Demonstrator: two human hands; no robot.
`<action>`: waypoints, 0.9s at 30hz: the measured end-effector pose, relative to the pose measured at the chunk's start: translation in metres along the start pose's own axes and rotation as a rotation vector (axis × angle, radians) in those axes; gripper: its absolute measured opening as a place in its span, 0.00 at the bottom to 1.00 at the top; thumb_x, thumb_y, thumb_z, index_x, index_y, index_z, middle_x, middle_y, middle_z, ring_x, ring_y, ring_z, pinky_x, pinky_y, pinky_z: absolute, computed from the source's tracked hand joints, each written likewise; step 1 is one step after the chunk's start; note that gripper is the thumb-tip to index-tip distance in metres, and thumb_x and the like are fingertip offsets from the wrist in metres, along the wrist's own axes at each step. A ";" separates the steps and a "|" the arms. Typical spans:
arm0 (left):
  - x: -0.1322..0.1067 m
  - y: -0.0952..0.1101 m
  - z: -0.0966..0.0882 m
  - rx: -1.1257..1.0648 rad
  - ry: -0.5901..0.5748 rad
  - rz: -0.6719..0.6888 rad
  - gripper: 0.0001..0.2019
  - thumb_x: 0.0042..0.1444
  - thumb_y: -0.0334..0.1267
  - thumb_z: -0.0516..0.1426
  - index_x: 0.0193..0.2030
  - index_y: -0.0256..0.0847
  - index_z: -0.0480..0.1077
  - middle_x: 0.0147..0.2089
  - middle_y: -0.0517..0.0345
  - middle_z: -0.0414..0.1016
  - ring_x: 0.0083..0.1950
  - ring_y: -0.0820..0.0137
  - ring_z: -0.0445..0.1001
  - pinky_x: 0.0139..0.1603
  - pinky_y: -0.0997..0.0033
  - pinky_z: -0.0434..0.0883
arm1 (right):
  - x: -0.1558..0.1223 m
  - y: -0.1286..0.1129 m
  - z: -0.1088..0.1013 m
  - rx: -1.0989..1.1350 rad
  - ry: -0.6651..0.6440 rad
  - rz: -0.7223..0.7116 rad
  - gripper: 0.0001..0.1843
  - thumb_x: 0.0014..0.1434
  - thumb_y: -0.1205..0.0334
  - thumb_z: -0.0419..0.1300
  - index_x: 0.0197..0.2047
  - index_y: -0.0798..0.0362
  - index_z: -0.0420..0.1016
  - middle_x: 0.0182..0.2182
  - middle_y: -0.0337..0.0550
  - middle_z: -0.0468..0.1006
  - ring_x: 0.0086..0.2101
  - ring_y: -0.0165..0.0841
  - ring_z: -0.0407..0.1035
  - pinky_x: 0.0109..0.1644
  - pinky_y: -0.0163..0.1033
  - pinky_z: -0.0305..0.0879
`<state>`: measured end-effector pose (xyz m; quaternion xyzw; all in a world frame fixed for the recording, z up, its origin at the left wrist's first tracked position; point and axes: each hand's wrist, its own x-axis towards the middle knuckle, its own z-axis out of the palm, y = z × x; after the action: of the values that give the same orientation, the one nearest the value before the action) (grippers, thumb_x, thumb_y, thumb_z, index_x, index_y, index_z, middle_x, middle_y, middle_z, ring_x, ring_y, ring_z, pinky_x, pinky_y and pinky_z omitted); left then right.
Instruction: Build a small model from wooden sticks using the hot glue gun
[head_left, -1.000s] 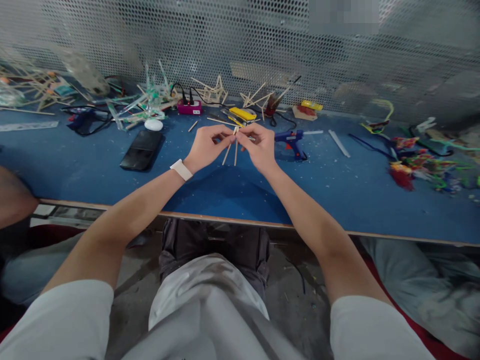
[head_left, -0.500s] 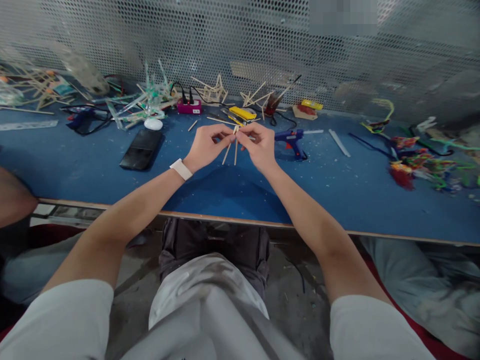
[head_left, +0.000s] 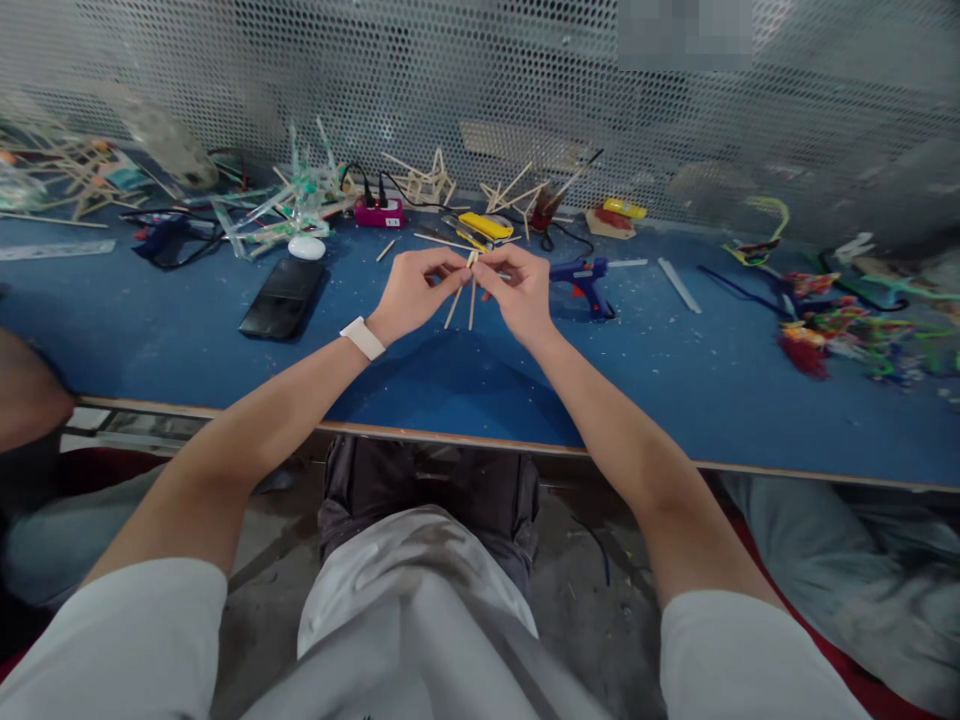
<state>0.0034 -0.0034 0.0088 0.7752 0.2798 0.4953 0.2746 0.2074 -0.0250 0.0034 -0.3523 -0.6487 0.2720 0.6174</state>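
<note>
Several thin wooden sticks (head_left: 472, 307) come together at a joint pinched between my two hands, with two of them spreading down toward me. My left hand (head_left: 420, 290) is closed on the joint from the left, thumb and forefinger together. From the other side my right hand (head_left: 519, 288) pinches the same sticks, its fingertips almost meeting the left ones. Fingers partly hide the joint. Just right of my right hand lies a blue glue gun (head_left: 589, 284) with a glue stick in its back. A yellow cutter (head_left: 486, 226) lies behind my hands.
A black phone (head_left: 283, 298) and a white oval case (head_left: 307, 247) lie left. Behind are a magenta power adapter (head_left: 379, 212) and stick structures (head_left: 424, 183). Colourful tangled pieces (head_left: 840, 325) lie right, near a loose glue stick (head_left: 679, 286). People sit on both sides.
</note>
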 end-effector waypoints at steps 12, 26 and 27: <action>-0.002 0.002 0.003 0.029 -0.014 0.046 0.09 0.75 0.43 0.66 0.45 0.43 0.84 0.40 0.55 0.89 0.38 0.70 0.84 0.35 0.72 0.72 | 0.000 0.004 -0.003 0.022 -0.008 -0.004 0.29 0.58 0.25 0.80 0.39 0.44 0.91 0.34 0.39 0.85 0.33 0.34 0.79 0.27 0.37 0.73; -0.003 0.004 0.003 0.056 -0.019 0.042 0.05 0.74 0.37 0.65 0.45 0.43 0.84 0.41 0.55 0.89 0.39 0.70 0.85 0.37 0.72 0.72 | 0.002 0.008 -0.005 0.020 -0.017 0.013 0.30 0.56 0.25 0.82 0.40 0.44 0.91 0.37 0.39 0.85 0.33 0.33 0.78 0.28 0.38 0.74; -0.003 0.004 0.003 0.060 -0.019 0.041 0.05 0.74 0.37 0.65 0.45 0.43 0.84 0.41 0.55 0.89 0.39 0.70 0.84 0.37 0.72 0.72 | 0.002 0.008 -0.005 0.022 -0.019 0.019 0.31 0.56 0.25 0.82 0.41 0.44 0.91 0.37 0.39 0.85 0.33 0.33 0.79 0.28 0.38 0.74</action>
<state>0.0061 -0.0085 0.0089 0.7932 0.2759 0.4851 0.2436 0.2133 -0.0189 -0.0010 -0.3490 -0.6479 0.2883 0.6126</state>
